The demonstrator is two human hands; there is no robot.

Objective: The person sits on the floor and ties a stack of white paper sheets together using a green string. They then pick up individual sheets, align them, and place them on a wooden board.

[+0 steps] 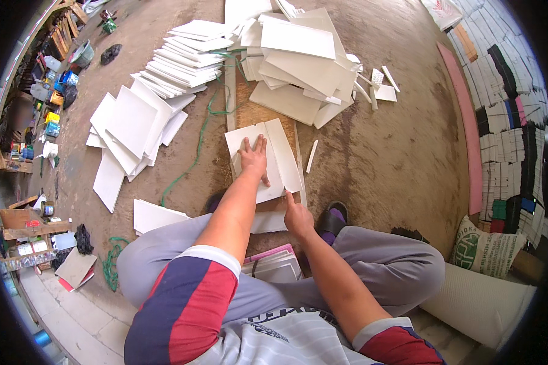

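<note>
A white sheet (243, 137), stiff like foam or card, lies on a wooden board (229, 97) on the floor in front of me. Along its right side a narrow strip (288, 164) sits at an angle to the rest, divided from it by a straight line. My left hand (254, 159) presses flat on the sheet with fingers spread. At the near end of that line is my right hand (298, 218), fingers curled and index finger pointing forward. A tiny dark tip shows at the fingertip; whatever the hand grips is too small and hidden to name.
Fanned white sheets (134, 118) lie to the left, and a heaped pile (298, 67) stands beyond the board. Offcuts (383, 91) and a thin strip (312, 156) rest to the right. Green twine (195, 159) trails across the floor. A sack (487, 249) leans at far right.
</note>
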